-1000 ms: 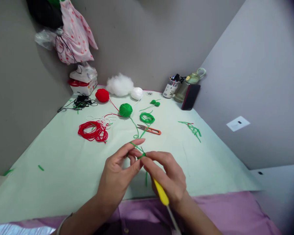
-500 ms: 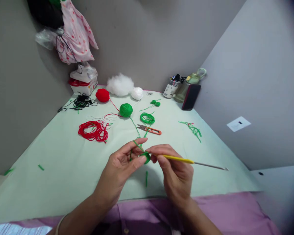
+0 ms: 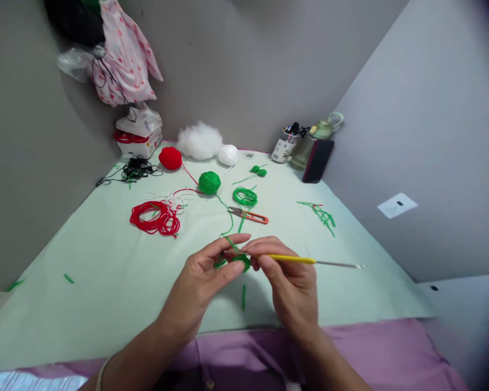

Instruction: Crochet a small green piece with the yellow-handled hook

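Note:
Between thumb and fingers, my left hand [image 3: 206, 271] pinches a small green crochet piece [image 3: 242, 264]. Green yarn loops over its raised index finger and runs back toward a green yarn ball [image 3: 209, 183]. My right hand [image 3: 293, 277] is closed around the yellow grip of a crochet hook [image 3: 291, 259]. The hook's front tip meets the green piece, partly hidden by the fingers. Its bare metal end sticks out to the right. Beyond the hands lie orange-handled thread snips [image 3: 252, 216] and a coil of green yarn [image 3: 245, 197].
Red yarn coils [image 3: 155, 218] and a black thread tangle [image 3: 137, 168] lie at left. Along the back are a red yarn ball [image 3: 170, 158], white stuffing [image 3: 199, 140] and a white ball [image 3: 228, 155]. A phone [image 3: 318, 161] leans by a bottle [image 3: 303, 152] at right.
My right hand and the crochet hook have shifted slightly left, and the hook's angle is flatter. My left index finger has lowered a little and reaches further right.

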Demonstrator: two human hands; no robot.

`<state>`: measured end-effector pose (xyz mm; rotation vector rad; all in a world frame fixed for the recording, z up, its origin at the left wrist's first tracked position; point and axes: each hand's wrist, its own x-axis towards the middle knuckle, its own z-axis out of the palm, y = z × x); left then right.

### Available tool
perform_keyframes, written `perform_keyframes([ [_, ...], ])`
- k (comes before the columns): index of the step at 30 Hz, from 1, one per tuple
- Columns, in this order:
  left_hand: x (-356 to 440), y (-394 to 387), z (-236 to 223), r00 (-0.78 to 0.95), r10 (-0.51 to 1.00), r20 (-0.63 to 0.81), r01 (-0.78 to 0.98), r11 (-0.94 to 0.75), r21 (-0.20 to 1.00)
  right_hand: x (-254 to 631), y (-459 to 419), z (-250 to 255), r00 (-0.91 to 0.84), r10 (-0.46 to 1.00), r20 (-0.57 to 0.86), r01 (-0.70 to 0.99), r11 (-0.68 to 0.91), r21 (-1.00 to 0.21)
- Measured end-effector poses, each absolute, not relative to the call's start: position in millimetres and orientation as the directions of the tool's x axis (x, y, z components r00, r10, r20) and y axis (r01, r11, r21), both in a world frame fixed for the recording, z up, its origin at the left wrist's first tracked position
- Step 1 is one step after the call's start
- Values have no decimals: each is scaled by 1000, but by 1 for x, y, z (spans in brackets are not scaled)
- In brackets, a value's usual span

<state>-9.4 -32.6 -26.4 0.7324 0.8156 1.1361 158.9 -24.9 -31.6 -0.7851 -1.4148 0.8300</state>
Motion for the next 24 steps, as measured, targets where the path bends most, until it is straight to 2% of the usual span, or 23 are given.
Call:
perform_keyframes([
  [7, -16, -35, -32, 165, 972, -169, -367, 220, 904, 164, -23, -35, 17, 925, 379, -119, 378, -918],
  [9, -18, -34, -32, 157, 976, -149, -336, 195, 921, 166, -25, -33, 16, 926, 378, -92, 378, -921],
  [11, -18, -34, -31, 144, 982, -119, -286, 157, 945, 166, -28, -31, 11, 904, 426, 9, 426, -905],
  [13, -17, -34, -29, 109, 991, -79, -219, 101, 970, 166, -31, -29, -34, 845, 534, 158, 532, -832],
  [16, -12, -36, -26, -2, 1000, -26, -143, 25, 989, 165, -36, -30, -197, 667, 718, 363, 730, -578],
  [18, -8, -37, -27, -36, 998, -52, -196, 45, 980, 164, -38, -33, -305, 558, 772, 477, 791, -384],
  [20, -5, -36, -28, 42, 986, -159, -363, 163, 917, 165, -40, -35, -359, 532, 767, 567, 777, -274],
  [22, -5, -34, -28, 189, 947, -261, -518, 322, 793, 165, -41, -37, -320, 556, 767, 575, 757, -310],
  [24, -7, -31, -27, 272, 916, -296, -588, 401, 702, 165, -40, -38, -174, 621, 764, 464, 736, -492],
])
